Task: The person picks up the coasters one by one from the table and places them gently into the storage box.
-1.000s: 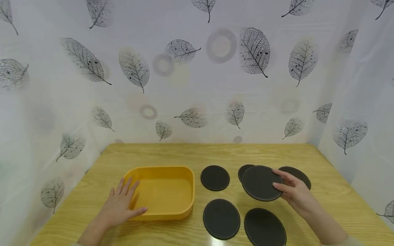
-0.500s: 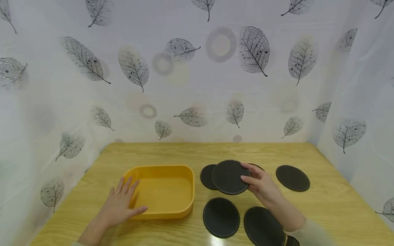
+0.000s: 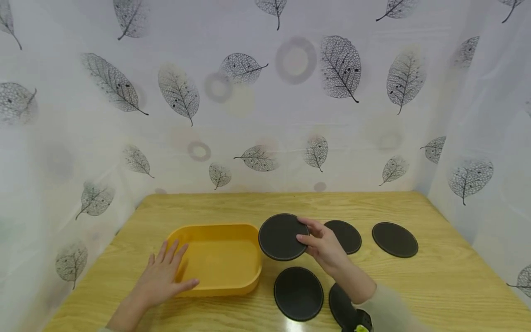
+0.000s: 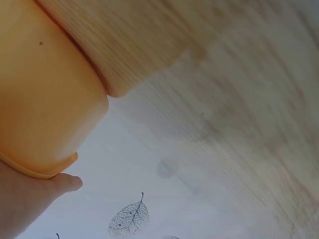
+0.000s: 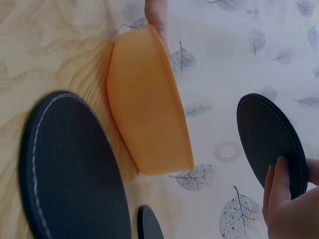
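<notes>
A round black coaster (image 3: 283, 237) with pale stitching round its edge is pinched at its right side by my right hand (image 3: 325, 249), thumb on one face and fingers on the other. It is held up off the table, beside the right rim of a yellow rectangular tub (image 3: 217, 263). In the right wrist view the same coaster (image 5: 266, 134) stands tilted, apart from the tub (image 5: 147, 104). My left hand (image 3: 159, 279) rests with spread fingers over the tub's left rim. The left wrist view shows its thumb (image 4: 67, 183) against the rim.
Several more black coasters lie on the wooden table (image 3: 448, 276): one in front (image 3: 298, 293), one behind my right hand (image 3: 347, 235), one farther right (image 3: 395, 240) and one partly under my right forearm (image 3: 342, 304). A leaf-patterned curtain (image 3: 265, 115) encloses the back and sides.
My right hand has carried the coaster leftward from the right side of the table to the tub's right rim. A coaster lying there is now hidden behind it. My left hand stays put.
</notes>
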A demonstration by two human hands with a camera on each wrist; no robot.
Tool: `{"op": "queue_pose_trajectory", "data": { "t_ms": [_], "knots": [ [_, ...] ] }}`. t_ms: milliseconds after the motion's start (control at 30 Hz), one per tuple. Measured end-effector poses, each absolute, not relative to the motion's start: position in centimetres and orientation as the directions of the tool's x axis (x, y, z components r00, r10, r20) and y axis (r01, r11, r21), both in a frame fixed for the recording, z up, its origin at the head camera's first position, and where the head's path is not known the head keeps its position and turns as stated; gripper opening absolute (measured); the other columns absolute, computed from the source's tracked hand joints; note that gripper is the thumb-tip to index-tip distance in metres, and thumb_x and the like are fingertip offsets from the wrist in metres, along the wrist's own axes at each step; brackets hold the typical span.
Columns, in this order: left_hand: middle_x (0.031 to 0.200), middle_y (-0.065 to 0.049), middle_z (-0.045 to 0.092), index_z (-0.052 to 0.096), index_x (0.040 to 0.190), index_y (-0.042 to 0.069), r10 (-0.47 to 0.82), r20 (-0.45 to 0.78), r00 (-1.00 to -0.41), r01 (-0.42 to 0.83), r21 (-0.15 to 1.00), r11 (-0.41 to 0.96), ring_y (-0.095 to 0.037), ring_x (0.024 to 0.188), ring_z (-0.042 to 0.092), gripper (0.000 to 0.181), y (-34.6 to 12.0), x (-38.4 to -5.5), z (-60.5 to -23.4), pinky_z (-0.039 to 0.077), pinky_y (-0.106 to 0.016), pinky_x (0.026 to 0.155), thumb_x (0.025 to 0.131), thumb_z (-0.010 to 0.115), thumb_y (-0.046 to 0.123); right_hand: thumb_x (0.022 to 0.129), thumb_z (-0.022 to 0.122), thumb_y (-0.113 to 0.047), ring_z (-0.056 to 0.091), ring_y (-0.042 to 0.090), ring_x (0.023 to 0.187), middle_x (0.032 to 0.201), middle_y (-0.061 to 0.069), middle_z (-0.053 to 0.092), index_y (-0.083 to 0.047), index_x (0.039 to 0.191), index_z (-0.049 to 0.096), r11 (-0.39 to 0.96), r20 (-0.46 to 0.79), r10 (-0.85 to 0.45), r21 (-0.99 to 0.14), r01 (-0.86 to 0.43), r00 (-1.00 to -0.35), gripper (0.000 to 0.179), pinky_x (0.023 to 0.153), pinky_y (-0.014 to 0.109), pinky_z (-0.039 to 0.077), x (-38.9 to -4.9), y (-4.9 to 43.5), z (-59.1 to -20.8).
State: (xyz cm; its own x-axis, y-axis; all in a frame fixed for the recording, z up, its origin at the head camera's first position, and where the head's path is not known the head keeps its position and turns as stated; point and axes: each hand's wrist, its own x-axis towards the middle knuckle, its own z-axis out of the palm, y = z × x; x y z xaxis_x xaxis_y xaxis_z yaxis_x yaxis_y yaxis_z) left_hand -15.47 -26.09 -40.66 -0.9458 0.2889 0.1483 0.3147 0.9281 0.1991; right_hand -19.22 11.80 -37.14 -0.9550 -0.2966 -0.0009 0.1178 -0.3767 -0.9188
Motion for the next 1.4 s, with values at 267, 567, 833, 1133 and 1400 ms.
{"op": "queue_pose_trajectory", "data": {
  "t_ms": [267,567,833,1133,1400],
  "knots": [
    [0.139,-0.027,0.02,0.029,0.136,0.001,0.304,0.156,-0.94,0.331,0.197,0.923,-0.048,0.126,0.008,0.086,-26.1,-15.5,-41.1,0.007,-0.07,0.088,0.076,0.056,0.056,0.082,0.051,0.01,0.059,0.014,0.08,0.108,0.01,0.049,0.008,0.131,0.031,-0.402,-0.011,-0.313,-0.904,0.143,-0.95,0.054,0.066,0.023,0.048,-19.7,9.0,-37.8],
    [0.14,-0.028,0.017,0.026,0.137,0.002,0.316,0.169,-0.933,0.345,0.184,0.92,-0.048,0.126,0.007,0.087,-26.2,-15.6,-41.4,0.009,-0.068,0.09,0.076,0.056,0.055,0.082,0.053,0.008,0.059,0.014,0.081,0.109,0.013,0.048,0.006,0.132,0.032,-0.386,-0.05,-0.363,-0.9,0.2,-0.93,0.054,0.069,0.023,0.048,-19.7,6.3,-38.4],
    [0.139,-0.028,0.019,0.026,0.139,0.005,0.321,0.18,-0.93,0.346,0.137,0.928,-0.048,0.125,0.012,0.086,-26.1,-15.2,-41.2,0.012,-0.068,0.089,0.077,0.055,0.056,0.082,0.054,0.009,0.058,0.014,0.08,0.11,0.015,0.047,0.005,0.131,0.035,-0.405,-0.043,-0.367,-0.892,0.201,-0.929,0.052,0.068,0.023,0.048,-19.6,4.3,-38.4],
    [0.14,-0.028,0.016,0.026,0.139,0.005,0.315,0.182,-0.931,0.342,0.14,0.929,-0.049,0.125,0.012,0.086,-26.2,-15.4,-41.2,0.013,-0.067,0.09,0.076,0.055,0.057,0.082,0.053,0.011,0.059,0.015,0.079,0.11,0.016,0.043,0.005,0.131,0.035,-0.44,-0.026,-0.369,-0.876,0.199,-0.929,0.052,0.068,0.023,0.048,-20.0,2.8,-38.4],
    [0.14,-0.03,0.014,0.024,0.139,0.004,0.313,0.169,-0.935,0.337,0.145,0.93,-0.047,0.126,0.01,0.087,-26.1,-15.4,-40.9,0.015,-0.064,0.093,0.077,0.055,0.057,0.082,0.055,0.008,0.059,0.016,0.084,0.117,0.02,0.043,0.003,0.132,0.037,-0.42,-0.021,-0.318,-0.893,0.161,-0.948,0.053,0.072,0.026,0.049,-20.2,1.4,-38.5]
  ]
}}
